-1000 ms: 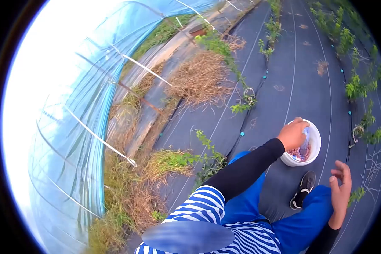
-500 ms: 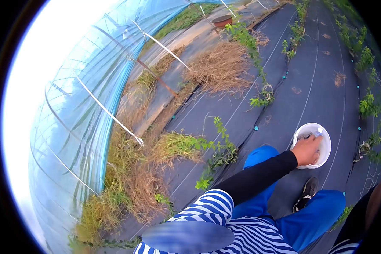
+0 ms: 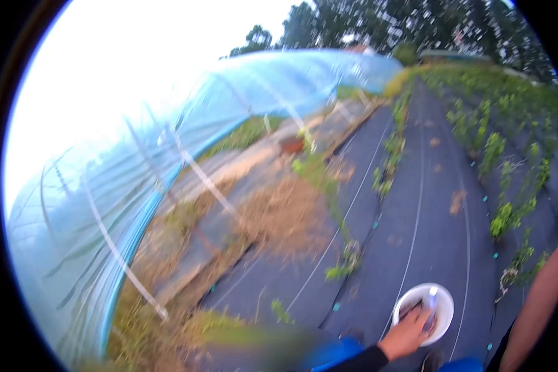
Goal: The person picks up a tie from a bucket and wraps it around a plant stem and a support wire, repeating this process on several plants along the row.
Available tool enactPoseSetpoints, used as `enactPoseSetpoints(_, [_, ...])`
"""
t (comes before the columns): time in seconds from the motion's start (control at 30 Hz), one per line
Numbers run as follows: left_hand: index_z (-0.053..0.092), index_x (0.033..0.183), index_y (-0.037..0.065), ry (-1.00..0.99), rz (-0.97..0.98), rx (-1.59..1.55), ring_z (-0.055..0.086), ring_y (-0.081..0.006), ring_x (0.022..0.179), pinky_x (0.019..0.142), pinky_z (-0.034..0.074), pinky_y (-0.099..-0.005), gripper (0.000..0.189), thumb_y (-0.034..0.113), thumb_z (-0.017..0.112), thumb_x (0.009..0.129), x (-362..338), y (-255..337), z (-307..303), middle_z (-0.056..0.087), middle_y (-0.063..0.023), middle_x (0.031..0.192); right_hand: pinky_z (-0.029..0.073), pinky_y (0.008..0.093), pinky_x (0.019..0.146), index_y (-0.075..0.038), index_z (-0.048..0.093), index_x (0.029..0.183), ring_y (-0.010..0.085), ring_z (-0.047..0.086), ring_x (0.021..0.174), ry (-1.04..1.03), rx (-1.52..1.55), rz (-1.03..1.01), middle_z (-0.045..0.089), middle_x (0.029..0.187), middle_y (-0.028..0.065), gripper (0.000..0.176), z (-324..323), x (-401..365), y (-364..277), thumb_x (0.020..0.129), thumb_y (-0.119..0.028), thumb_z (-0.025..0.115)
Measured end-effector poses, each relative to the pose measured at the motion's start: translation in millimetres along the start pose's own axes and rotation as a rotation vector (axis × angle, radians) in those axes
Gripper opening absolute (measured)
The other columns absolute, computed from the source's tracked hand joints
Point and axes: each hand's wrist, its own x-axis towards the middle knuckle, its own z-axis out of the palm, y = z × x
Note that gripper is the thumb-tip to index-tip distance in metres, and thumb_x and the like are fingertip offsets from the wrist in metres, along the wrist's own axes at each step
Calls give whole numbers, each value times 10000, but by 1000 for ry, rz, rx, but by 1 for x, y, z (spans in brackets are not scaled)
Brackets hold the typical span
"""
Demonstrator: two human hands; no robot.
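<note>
A white bucket stands on the dark ground sheet, with a clear bottle with a white cap upright or slightly leaning inside it. Dark contents, too blurred to name, show beside the bottle. My left hand reaches over the near-left rim, its curled fingers inside the bucket beside the bottle. Whatever those fingers hold, if anything, is hidden. At the right edge, close to the camera, a blurred bare stretch of my right hand or forearm is raised; no fingers show.
Dark ground sheet with white lines runs between rows of green plants. To the left are dry straw and a blue plastic film tunnel with pale poles. A reddish-brown pot stands farther off, with trees behind.
My view has tilted up, bringing trees and sky in; the bucket sits lower in it. My left hand has drawn back slightly toward the near rim, while the bottle keeps its place.
</note>
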Motion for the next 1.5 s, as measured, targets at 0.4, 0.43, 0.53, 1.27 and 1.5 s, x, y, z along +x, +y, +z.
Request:
enactPoseSetpoints(0.4, [314,1345,119,-401,-195,-173,475,-371,1150,923,415,-426,579,277,566,848,37,26,-33,407,-220,1311,401,367,924,-8,462,1248,251,526,1081,135,-107,78,519,1231,158,629,-8,-22,-1,705,-237,682])
enactPoseSetpoints(0.43, [299,1348,101,-435,-286,-125,479,-385,1136,915,423,-444,593,248,562,838,7,25,-32,399,-236,1304,401,368,925,-9,463,1248,252,525,1083,112,-102,80,519,1231,158,627,-11,-19,1,705,-234,682])
enactPoseSetpoints(0.53, [276,1353,76,-477,-268,-47,493,-401,1109,874,448,-468,631,231,574,820,3,20,-31,394,-247,1307,401,370,926,-11,465,1246,255,524,1088,157,-155,69,520,1232,159,622,-8,-19,10,705,-227,682])
enactPoseSetpoints(1.27, [378,1238,-42,-511,-61,34,552,-404,987,852,437,-489,611,208,634,743,7,9,3,563,-278,1025,459,378,623,-23,576,685,267,581,718,-1300,171,-706,567,748,119,188,117,-35,-120,621,-171,673])
enactPoseSetpoints(1.5, [478,1164,53,-673,42,65,559,-358,1013,842,462,-433,437,234,607,789,9,12,-8,570,-200,1099,444,352,567,-29,569,671,235,557,649,-1019,-204,-803,543,686,94,165,126,-32,-145,620,-167,644])
